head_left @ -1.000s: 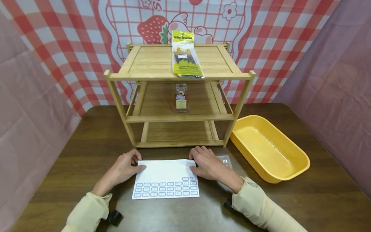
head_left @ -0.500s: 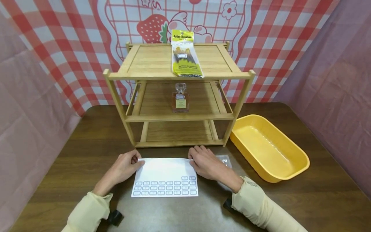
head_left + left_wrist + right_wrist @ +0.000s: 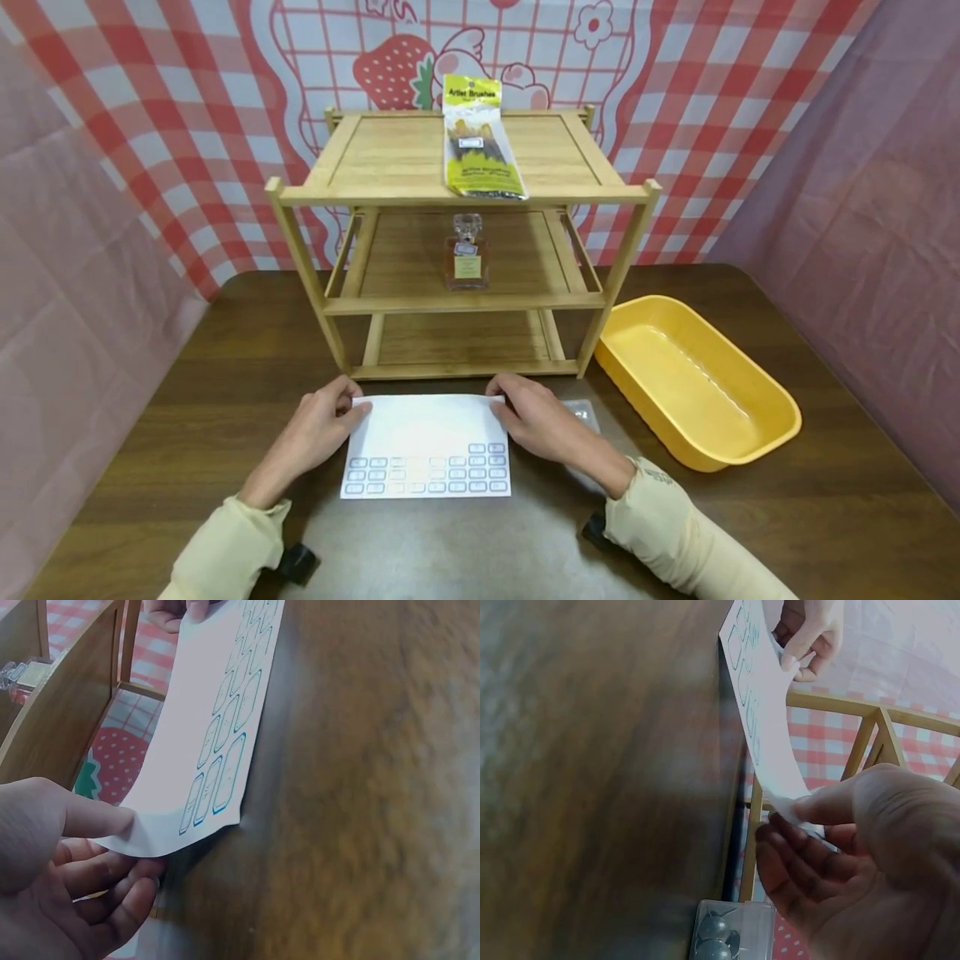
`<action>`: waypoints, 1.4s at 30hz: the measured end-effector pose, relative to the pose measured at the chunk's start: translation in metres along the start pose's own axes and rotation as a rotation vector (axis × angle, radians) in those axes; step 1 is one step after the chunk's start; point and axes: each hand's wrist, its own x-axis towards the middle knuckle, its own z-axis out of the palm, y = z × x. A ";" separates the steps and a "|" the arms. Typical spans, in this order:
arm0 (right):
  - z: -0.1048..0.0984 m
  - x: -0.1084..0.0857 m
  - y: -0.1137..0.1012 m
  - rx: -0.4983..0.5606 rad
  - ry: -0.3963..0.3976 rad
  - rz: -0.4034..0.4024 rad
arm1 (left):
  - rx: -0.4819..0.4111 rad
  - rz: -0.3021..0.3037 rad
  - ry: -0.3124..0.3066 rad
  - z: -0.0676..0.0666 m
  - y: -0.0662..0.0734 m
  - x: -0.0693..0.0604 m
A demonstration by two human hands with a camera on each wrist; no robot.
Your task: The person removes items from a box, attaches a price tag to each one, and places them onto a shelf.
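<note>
A white sheet of blue-framed label stickers (image 3: 427,433) is held up at the table's near middle, with rows of stickers along its lower part. My left hand (image 3: 322,429) pinches its upper left corner, thumb on top and fingers beneath, as the left wrist view shows at the sheet (image 3: 187,735). The upper right corner is pinched by my right hand (image 3: 540,421) in the same way. In the right wrist view the sheet (image 3: 769,712) bows between both hands. Beside my right hand lies a clear plastic box (image 3: 735,930) with round grey things inside, partly hidden in the head view.
A three-tier wooden shelf (image 3: 465,304) stands just beyond the hands. On its top lies a packet of artist brushes (image 3: 480,150); a perfume bottle (image 3: 467,258) stands on the middle tier. To the right is a yellow plastic basin (image 3: 697,383). Checked cloth (image 3: 187,133) hangs behind.
Both hands keep their hold on the sheet. The sheet has shifted slightly up in the head view, away from the body, and its lower edge has risen.
</note>
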 end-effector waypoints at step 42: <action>-0.027 -0.009 0.000 0.594 0.072 0.103 | -0.360 -0.048 -0.058 -0.017 0.017 0.003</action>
